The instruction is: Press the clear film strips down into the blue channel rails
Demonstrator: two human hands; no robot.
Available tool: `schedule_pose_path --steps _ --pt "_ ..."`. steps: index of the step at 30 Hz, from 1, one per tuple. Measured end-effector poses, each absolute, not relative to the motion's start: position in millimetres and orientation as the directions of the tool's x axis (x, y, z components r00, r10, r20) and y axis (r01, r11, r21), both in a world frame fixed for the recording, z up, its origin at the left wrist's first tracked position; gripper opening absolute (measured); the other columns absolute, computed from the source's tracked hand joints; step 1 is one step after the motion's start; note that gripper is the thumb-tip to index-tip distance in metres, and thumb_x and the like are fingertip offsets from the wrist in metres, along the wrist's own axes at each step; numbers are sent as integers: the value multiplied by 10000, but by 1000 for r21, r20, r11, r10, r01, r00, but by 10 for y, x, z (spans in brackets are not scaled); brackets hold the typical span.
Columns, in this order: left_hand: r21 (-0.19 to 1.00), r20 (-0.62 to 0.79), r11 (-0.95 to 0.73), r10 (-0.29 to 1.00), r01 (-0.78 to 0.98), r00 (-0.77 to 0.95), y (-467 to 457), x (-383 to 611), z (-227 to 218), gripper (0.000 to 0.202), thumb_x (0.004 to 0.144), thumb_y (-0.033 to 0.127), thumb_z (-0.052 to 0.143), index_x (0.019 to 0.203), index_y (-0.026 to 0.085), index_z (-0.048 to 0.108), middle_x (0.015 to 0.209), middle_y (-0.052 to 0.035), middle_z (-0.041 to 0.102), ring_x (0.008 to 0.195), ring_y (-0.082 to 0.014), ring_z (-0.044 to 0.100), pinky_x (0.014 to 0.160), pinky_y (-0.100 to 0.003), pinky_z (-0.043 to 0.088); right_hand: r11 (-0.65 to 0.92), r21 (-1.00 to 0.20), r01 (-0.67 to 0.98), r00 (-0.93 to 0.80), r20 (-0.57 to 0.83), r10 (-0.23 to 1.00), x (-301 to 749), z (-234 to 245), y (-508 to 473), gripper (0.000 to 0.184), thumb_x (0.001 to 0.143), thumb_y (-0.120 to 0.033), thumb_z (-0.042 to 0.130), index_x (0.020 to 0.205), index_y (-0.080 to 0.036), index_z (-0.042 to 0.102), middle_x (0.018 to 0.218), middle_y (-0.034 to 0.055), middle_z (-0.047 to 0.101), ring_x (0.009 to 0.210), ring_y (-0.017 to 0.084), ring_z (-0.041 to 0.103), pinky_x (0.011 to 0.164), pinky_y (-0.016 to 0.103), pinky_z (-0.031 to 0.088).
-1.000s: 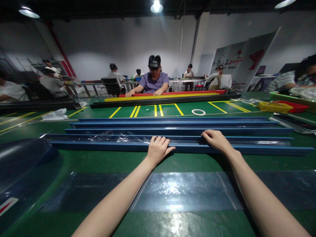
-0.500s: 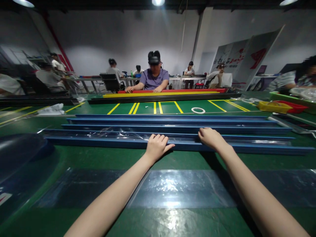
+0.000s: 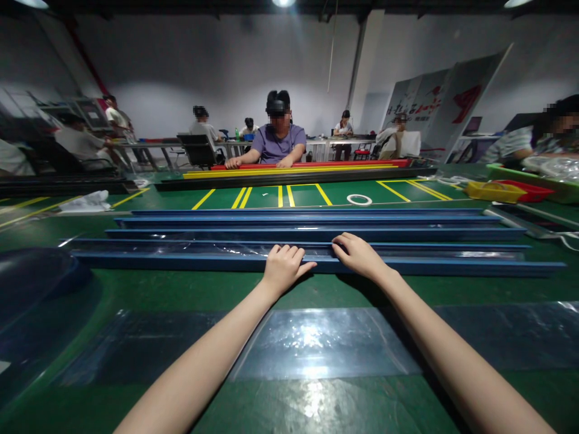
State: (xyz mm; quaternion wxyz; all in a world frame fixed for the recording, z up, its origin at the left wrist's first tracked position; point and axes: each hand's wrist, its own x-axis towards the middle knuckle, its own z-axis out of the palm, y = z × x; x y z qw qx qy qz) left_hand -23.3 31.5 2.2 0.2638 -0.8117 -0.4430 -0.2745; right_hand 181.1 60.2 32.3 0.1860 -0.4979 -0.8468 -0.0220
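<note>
Several long blue rails lie side by side across the green table point(image 3: 344, 292). My left hand point(image 3: 283, 268) rests on the nearest blue rail point(image 3: 181, 263), fingers curled over its top edge and thumb out to the right. Close beside it, my right hand point(image 3: 359, 256) grips the same rail with fingers bent over it. A clear plastic film point(image 3: 208, 247) lies in the channel of the rail behind, to the left of my hands.
A shiny clear sheet point(image 3: 316, 343) lies on the table between my arms. Across the table a person point(image 3: 278, 141) sits behind red, yellow and black rails point(image 3: 294, 173). A white tape ring point(image 3: 359, 199), yellow tray point(image 3: 491, 191) and dark dome point(image 3: 31, 283) are around.
My right hand has slid left along the nearest rail, ending close to my left hand. The left hand has stayed in place.
</note>
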Motion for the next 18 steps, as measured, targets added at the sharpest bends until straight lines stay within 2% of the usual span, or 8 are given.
schedule_pose_path --steps 7,11,18 --pt "-218 675 -497 545 840 497 299 -251 42 392 848 493 364 872 158 565 731 -34 603 693 -162 526 621 -293 289 450 19 893 -432 319 844 1829 338 567 360 874 -268 287 923 -164 628 919 75 615 854 161 564 695 234 388" --pt "-304 662 -521 486 798 570 300 -261 62 359 858 455 373 906 150 557 755 -45 596 717 -175 517 625 -300 288 358 22 933 -345 333 878 1907 325 562 366 860 -268 295 886 -185 650 898 59 627 822 156 577 630 226 382" --pt "-297 653 -536 490 790 577 321 -253 33 353 857 452 377 788 154 554 691 -39 577 665 -163 507 593 -292 276 308 -3 951 -288 345 893 2021 341 548 375 842 -281 304 853 -195 668 892 52 642 800 159 587 610 227 383"
